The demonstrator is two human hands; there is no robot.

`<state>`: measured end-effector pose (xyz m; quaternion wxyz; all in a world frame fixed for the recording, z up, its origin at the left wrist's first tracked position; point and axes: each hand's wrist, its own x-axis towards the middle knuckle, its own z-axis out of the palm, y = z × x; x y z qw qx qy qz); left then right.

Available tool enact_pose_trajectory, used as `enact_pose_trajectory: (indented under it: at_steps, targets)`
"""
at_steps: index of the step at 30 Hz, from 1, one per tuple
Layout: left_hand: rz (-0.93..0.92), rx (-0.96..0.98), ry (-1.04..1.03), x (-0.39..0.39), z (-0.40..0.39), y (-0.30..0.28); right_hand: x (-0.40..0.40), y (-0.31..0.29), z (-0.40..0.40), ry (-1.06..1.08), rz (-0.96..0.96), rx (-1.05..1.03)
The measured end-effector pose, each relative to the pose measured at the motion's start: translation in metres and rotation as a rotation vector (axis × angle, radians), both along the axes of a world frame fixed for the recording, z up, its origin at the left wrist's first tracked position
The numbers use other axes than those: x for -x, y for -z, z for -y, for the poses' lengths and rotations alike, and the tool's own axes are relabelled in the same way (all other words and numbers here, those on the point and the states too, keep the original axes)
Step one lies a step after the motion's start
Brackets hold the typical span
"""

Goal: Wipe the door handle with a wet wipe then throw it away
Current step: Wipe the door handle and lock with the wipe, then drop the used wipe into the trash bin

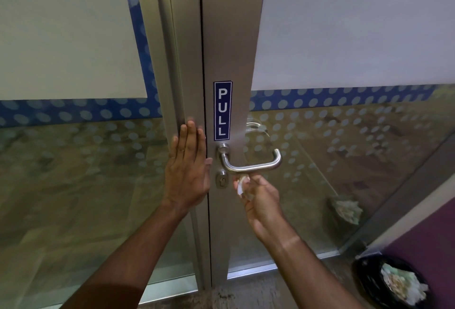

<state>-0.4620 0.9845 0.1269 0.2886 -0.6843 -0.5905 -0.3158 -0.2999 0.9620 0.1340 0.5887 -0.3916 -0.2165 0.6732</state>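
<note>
You are standing at an office or other commercial building entrance, not a home. The door (231, 37) in front of you has a brushed aluminium frame and a blue PULL sign (222, 110) above a steel lever handle (253, 164) and a key cylinder (221, 180). The glass panels (344, 25) on both sides carry frosted film and a blue dotted band (73, 111). A black-lined bin (391, 281) of used wipes sits on the floor at your lower right.
</note>
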Motion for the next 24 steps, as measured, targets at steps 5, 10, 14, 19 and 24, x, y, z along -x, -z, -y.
enact_pose_trajectory:
  at_steps: [5,10,14,19,24]
  targets:
    - [0.027,0.036,0.092,-0.018,0.022,-0.012,-0.022,-0.001,0.014,0.063,0.141,-0.025]
    - [0.029,0.067,0.19,-0.045,0.037,-0.015,-0.047,-0.005,0.03,0.117,0.321,-0.186]
    - [0.027,0.074,0.277,-0.073,0.049,-0.012,-0.075,-0.006,0.044,0.199,0.383,-0.268]
    - [0.031,0.169,0.394,-0.122,0.06,-0.011,-0.122,-0.006,0.062,0.286,0.505,-0.344]
    - [0.032,0.255,0.521,-0.185,0.064,-0.007,-0.183,-0.002,0.078,0.49,0.848,-0.342]
